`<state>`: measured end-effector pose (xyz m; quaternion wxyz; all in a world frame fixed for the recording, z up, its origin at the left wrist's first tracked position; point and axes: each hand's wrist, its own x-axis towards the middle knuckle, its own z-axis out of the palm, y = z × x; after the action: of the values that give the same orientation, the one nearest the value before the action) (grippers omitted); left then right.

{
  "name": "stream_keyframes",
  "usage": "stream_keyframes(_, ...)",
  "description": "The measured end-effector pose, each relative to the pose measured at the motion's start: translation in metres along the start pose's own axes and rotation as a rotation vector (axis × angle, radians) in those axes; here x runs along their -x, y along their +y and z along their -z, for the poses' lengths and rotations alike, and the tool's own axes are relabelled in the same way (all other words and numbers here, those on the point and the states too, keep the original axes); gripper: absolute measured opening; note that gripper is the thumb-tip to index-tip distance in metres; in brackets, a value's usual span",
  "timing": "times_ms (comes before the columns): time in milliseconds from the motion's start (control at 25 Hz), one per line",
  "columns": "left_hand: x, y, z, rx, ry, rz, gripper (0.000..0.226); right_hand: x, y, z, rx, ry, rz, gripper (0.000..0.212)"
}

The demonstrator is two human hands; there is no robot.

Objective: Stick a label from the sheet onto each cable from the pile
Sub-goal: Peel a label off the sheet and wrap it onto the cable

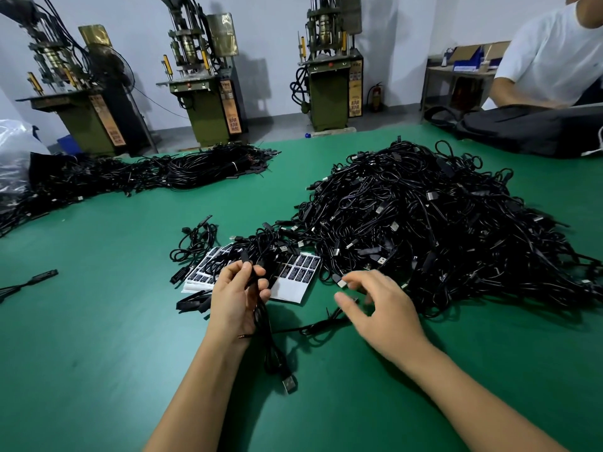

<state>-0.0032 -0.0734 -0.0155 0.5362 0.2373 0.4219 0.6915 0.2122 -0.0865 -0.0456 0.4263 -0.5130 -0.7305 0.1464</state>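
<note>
A big pile of black USB cables (434,223) covers the right half of the green table (98,321). My left hand (236,298) grips one black cable (272,353) near its top; the rest hangs down to a USB plug (289,383) lying on the table. White label sheets (297,275) with black stickers lie just beyond that hand, partly under loose cables. My right hand (378,308) hovers with fingers spread at the pile's near edge, beside a silver plug, and holds nothing.
A long bundle of black cables (137,177) runs along the far left. A few loose cables (195,243) lie left of the sheets, and one more cable (29,282) at the left edge. A person in a white shirt (548,53) sits far right behind a black bag (528,128). Machines stand beyond the table.
</note>
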Motion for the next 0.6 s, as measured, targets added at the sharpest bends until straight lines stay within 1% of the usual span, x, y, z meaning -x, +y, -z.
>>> stream_keyframes(80, -0.001, 0.001, 0.0, 0.065, -0.005, 0.052, 0.02, -0.002, 0.005, 0.002, 0.144, -0.271, 0.071, 0.051)
stream_keyframes(120, -0.002, 0.002, 0.0, 0.109, -0.011, 0.089, 0.021, -0.002, 0.004, 0.0, 0.224, -0.354, 0.115, 0.054)
stream_keyframes(160, -0.003, 0.004, 0.0, 0.159, -0.017, 0.131, 0.021, -0.001, 0.003, -0.003, 0.276, -0.375, 0.151, 0.05)
stream_keyframes(240, -0.004, 0.009, 0.003, 0.3, -0.034, 0.217, 0.023, -0.001, 0.001, -0.004, 0.318, -0.305, 0.222, 0.031)
stream_keyframes(320, -0.006, 0.014, 0.009, 0.42, -0.049, 0.272, 0.026, -0.002, -0.001, 0.0, 0.332, -0.205, 0.319, 0.019)
stream_keyframes(440, -0.008, 0.016, 0.017, 0.492, -0.035, 0.282, 0.027, -0.002, -0.004, 0.004, 0.21, -0.078, 0.399, 0.018)
stream_keyframes(480, -0.009, 0.016, 0.018, 0.485, -0.025, 0.28, 0.027, -0.001, -0.007, 0.004, 0.138, -0.062, 0.374, 0.019)
stream_keyframes(520, -0.01, 0.014, 0.018, 0.485, -0.013, 0.279, 0.027, 0.0, -0.01, 0.004, 0.034, -0.072, 0.303, 0.018)
stream_keyframes(600, -0.013, 0.012, 0.018, 0.536, 0.025, 0.265, 0.026, 0.002, -0.014, 0.006, -0.237, -0.178, 0.072, 0.014)
